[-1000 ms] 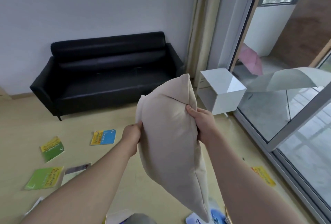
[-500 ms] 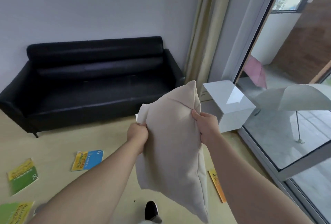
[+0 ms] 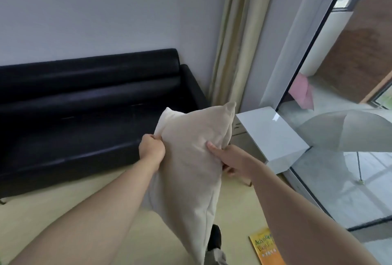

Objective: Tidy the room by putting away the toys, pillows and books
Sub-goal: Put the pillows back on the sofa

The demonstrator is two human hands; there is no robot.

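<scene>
A beige pillow [image 3: 188,171] hangs upright in front of me, held off the floor between both hands. My left hand [image 3: 151,148] grips its left edge near the top corner. My right hand [image 3: 228,158] pinches the right edge, thumb on the front face and fingers behind. The black leather sofa [image 3: 84,112] stands just beyond the pillow against the wall, its seat bare. A yellow book [image 3: 265,247] lies on the floor at the lower right, partly hidden by my right forearm.
A white cube side table [image 3: 273,137] stands right of the sofa, next to the beige curtain [image 3: 235,37] and the sliding glass door [image 3: 331,116]. My foot in a dark shoe [image 3: 215,237] shows under the pillow on the pale floor.
I have walked closer to the sofa, which now fills the left of the view. The green and blue books on the floor have dropped out of sight. Both hands keep their hold on the pillow.
</scene>
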